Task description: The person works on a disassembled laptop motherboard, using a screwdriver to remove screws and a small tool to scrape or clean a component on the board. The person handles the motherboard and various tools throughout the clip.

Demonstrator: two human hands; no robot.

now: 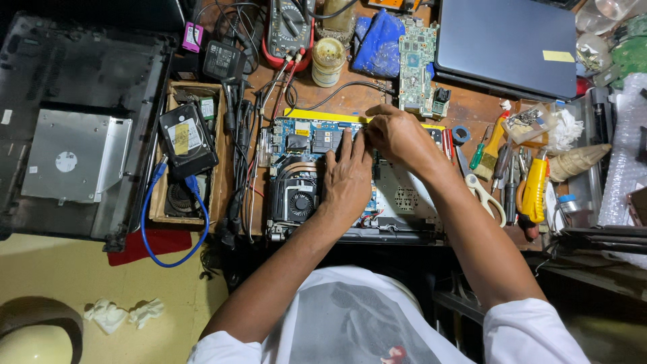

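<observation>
Opened laptop base (404,202) on cluttered workbench (350,98), left hand (347,178) laid flat and released on blue motherboard (310,138), right hand (397,135) pinched on something small — unidentifiable, cooling fan (300,202) just beside

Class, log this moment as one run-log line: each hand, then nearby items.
left hand: flat on laptop motherboard | right hand: fingertips on board's upper edge | nearby: cooling fan, scissors

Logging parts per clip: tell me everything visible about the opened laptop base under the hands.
The opened laptop base lies flat on the wooden bench, its insides facing up. It shows a blue circuit board, a black round fan at lower left with copper heat pipes above it, and a pale perforated metal plate on the right. The left hand rests flat on the board; the right hand pinches at its upper edge.
</observation>
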